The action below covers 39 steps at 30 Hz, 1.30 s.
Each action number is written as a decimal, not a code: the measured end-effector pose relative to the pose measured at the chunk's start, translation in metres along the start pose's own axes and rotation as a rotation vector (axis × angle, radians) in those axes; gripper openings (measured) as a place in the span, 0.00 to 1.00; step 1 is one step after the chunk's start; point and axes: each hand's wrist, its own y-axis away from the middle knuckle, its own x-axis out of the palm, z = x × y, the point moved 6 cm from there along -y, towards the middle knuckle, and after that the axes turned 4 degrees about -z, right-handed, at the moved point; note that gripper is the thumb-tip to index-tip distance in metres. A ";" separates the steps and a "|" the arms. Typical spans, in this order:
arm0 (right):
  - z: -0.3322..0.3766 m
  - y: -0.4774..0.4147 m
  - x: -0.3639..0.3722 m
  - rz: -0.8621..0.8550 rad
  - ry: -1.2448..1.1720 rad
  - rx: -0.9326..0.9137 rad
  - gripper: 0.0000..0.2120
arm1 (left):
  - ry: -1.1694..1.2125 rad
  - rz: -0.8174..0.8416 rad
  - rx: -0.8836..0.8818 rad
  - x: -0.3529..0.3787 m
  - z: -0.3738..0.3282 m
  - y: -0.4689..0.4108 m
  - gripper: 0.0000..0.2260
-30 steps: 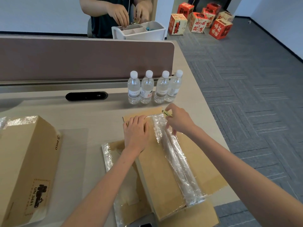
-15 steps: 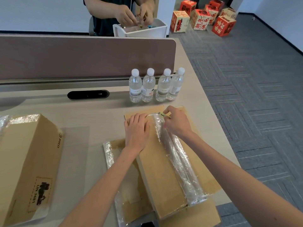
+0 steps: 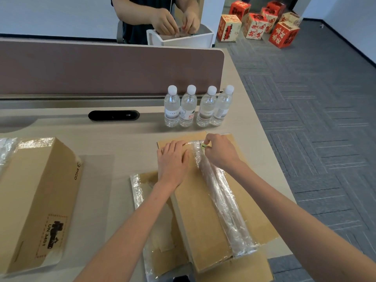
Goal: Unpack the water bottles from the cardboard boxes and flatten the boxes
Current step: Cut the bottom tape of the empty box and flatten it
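On the surface (image 3: 132, 143) your cardboard box (image 3: 203, 216) lies beneath both hands, and four water bottles (image 3: 195, 108) stand just beyond it. Your left hand (image 3: 173, 161) presses on it, fingers straight and together. Your right hand (image 3: 220, 151) pinches a small yellow-green tool (image 3: 203, 146) at the far end of the tape (image 3: 221, 200).

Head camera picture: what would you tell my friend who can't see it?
A person's left hand presses flat on a cardboard box while the right hand holds a small yellow tool at its clear tape. Four water bottles stand behind; another box lies left.
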 end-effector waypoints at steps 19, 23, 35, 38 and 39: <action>-0.024 0.069 -0.004 0.004 0.019 0.075 0.16 | -0.053 -0.014 0.016 0.000 -0.004 -0.001 0.15; -0.032 0.084 -0.006 0.013 0.014 0.078 0.15 | -0.073 0.010 0.017 0.000 -0.005 -0.002 0.16; -0.065 0.157 -0.006 0.057 0.025 0.048 0.16 | -0.174 0.055 0.052 0.000 -0.009 -0.001 0.17; -0.072 0.177 -0.005 0.050 0.018 0.062 0.14 | -0.240 0.161 0.056 0.002 -0.012 0.004 0.22; -0.075 0.181 -0.005 0.039 -0.001 0.076 0.14 | -0.243 0.187 0.083 0.002 -0.016 0.009 0.23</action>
